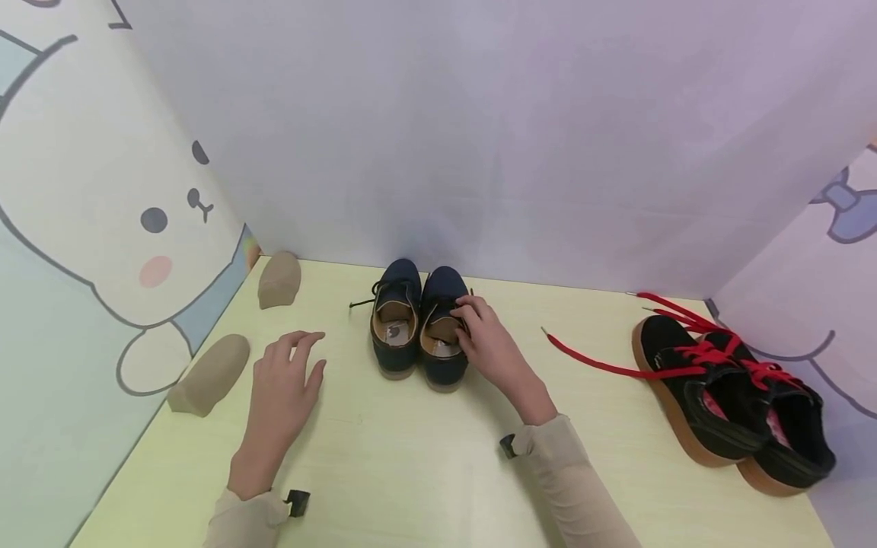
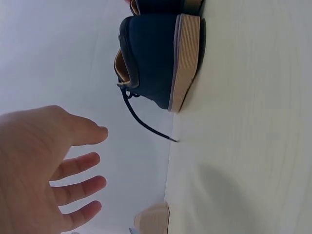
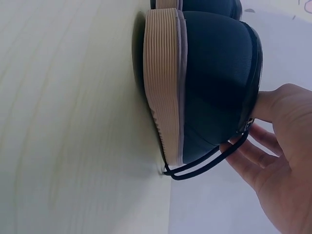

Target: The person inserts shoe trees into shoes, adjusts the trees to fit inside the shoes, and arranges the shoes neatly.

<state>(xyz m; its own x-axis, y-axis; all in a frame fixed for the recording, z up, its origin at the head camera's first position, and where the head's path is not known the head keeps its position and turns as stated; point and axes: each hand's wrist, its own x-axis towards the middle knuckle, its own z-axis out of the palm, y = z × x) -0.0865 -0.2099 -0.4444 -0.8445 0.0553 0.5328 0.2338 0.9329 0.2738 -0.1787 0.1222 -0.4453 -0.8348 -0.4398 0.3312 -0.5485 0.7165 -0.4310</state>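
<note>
You're at a screened-off table booth [image 1: 582, 152]: pale wood-grain tabletop [image 1: 404, 472] at six o'clock, plain pale backdrop [image 1: 411, 114] at twelve, left cartoon panel [image 1: 89, 167] at ten, right cartoon panel [image 1: 802, 293] at two. You can't tell what building surrounds it.

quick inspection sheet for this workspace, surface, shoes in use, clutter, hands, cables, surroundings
Surface: pale yellow tabletop, faint grain.
Things in work: left navy shoe and right navy shoe, tan-soled with dark laces, upright side by side, toes toward the pale lavender back wall.
Clutter: nearer beige rounded block and farther beige rounded block on the left; pair of black shoes with brown soles on the right, red laces trailing loose.
Hands: left hand holds nothing; right hand touches the right navy shoe near its laced opening, grip unclear.
Cables: nothing seen.
Surroundings: cartoon-printed side panels left and right.
</note>
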